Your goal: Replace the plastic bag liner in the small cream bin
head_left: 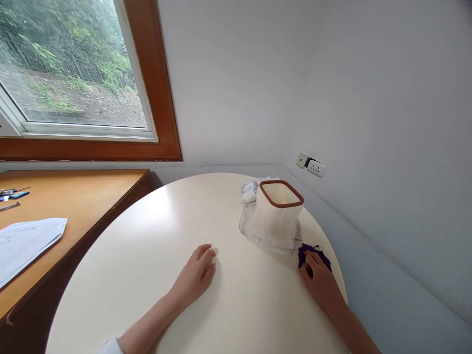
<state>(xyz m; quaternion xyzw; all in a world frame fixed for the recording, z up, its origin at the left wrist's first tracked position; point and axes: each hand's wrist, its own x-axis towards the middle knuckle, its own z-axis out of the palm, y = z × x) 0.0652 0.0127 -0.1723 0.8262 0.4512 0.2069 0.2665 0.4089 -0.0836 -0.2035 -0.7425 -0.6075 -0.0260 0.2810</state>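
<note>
My left hand (196, 274) rests on the round cream table (147, 275), its fingers loosely bent and apart, with nothing clearly held. A small whitish spot shows at its fingertips, too small to name. Near the table's right edge, my right hand (320, 282) grips a bunched dark purple cloth (324, 258) between thumb and fingers; part of the cloth is hidden under the hand. Just beyond it stands a cream square bin (278, 221) with a brown rim, upright. Clear plastic film (254, 231) spreads around its base. Crumpled white material (249, 191) lies at its left side.
A wooden desk (92, 191) on the left bears papers (29, 241) and several small tools. A gap separates it from the round table. White walls meet behind the table, with a power socket (317, 167) on the right wall. A window (73, 73) is at upper left.
</note>
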